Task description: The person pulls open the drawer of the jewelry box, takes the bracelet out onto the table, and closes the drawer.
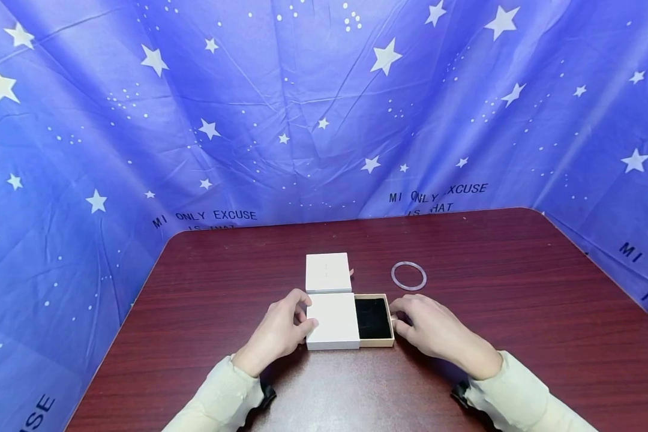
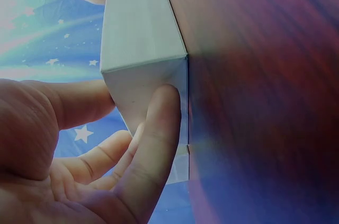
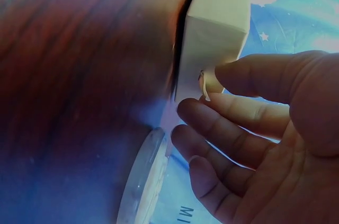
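Observation:
A white drawer box (image 1: 332, 319) lies on the table with its inner tray (image 1: 390, 321) pulled partway out to the right. Black padding (image 1: 372, 318) lines the tray. My left hand (image 1: 279, 324) holds the left end of the white box, thumb at its top edge and a finger (image 2: 163, 121) against the end face. At the tray's outer end, a small ribbon pull tab (image 3: 204, 86) sits between the thumb and index finger of my right hand (image 1: 429, 324). A gap shows between those two fingertips in the right wrist view, with the other fingers loosely bent.
Directly behind the opened box stands a second white box (image 1: 327, 272), closed, with a small tab on its right side. A pale translucent bangle (image 1: 408, 276) lies flat behind my right hand. Blue star-patterned cloth (image 1: 302, 120) hangs around the dark red table (image 1: 237, 258).

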`<state>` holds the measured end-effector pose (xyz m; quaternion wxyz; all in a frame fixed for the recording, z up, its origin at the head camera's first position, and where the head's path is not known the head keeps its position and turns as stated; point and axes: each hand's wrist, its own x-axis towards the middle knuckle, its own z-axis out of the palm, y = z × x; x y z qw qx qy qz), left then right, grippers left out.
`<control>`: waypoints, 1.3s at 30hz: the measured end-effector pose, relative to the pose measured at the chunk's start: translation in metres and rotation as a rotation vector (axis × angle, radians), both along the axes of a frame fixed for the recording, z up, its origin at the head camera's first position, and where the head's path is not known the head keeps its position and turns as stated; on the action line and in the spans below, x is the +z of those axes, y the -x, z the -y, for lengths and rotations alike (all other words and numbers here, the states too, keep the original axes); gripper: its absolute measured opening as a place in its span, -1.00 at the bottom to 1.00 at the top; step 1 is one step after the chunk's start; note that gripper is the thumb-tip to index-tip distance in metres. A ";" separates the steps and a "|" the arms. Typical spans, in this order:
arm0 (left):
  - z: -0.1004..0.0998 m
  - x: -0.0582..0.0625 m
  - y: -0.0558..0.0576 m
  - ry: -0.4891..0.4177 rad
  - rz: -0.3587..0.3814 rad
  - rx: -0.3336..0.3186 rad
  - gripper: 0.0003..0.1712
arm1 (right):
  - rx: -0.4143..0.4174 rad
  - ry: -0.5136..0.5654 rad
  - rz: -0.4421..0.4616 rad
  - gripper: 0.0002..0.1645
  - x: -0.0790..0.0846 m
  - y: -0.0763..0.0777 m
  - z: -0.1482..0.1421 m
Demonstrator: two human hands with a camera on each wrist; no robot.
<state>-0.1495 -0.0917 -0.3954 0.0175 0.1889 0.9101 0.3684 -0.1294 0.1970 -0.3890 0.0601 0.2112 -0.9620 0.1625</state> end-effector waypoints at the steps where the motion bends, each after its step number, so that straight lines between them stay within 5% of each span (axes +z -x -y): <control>1: 0.000 0.000 0.000 -0.001 0.003 0.000 -0.70 | 0.002 0.001 0.000 -0.91 0.000 0.000 0.000; 39: 0.001 0.001 0.000 -0.003 -0.010 -0.010 -0.71 | 0.027 0.006 -0.027 -0.90 -0.003 0.002 0.007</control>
